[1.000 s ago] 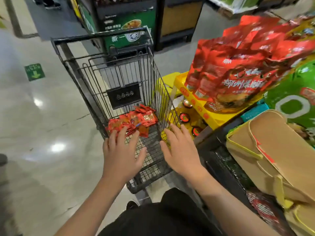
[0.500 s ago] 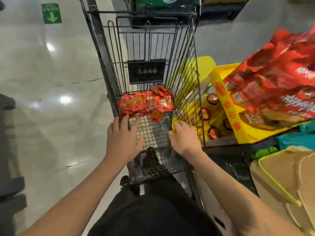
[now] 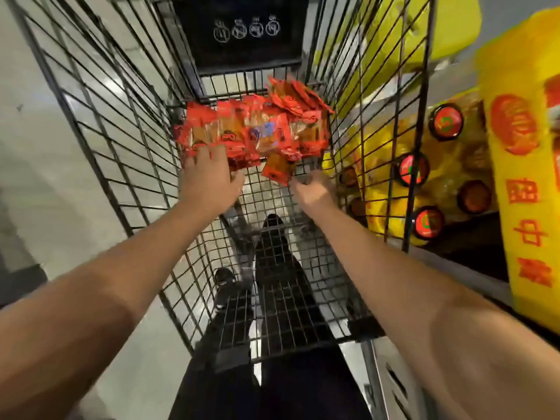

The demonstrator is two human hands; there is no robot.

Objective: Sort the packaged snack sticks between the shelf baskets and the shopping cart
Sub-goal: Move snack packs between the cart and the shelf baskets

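A heap of red packaged snack sticks [image 3: 257, 131] lies at the far end of the black wire shopping cart [image 3: 100, 122]. Both my arms stretch down into the cart. My left hand [image 3: 209, 180] has its fingers spread, and its fingertips reach the near edge of the heap. My right hand [image 3: 312, 189] is blurred, just below one small packet [image 3: 277, 169] that sticks out of the heap; its fingers hold nothing that I can see. No shelf basket is in view.
A black sign plate [image 3: 242, 28] hangs on the cart's far wall. Beyond the right wall stand a yellow display box [image 3: 521, 183] and bottles with red caps [image 3: 413, 169]. Grey shop floor [image 3: 45, 177] lies to the left. My dark trousers and shoes show through the cart bottom.
I have leaned over the cart, so the view now looks straight down into it. Both hands moved forward from the near rim to the heap of packets.
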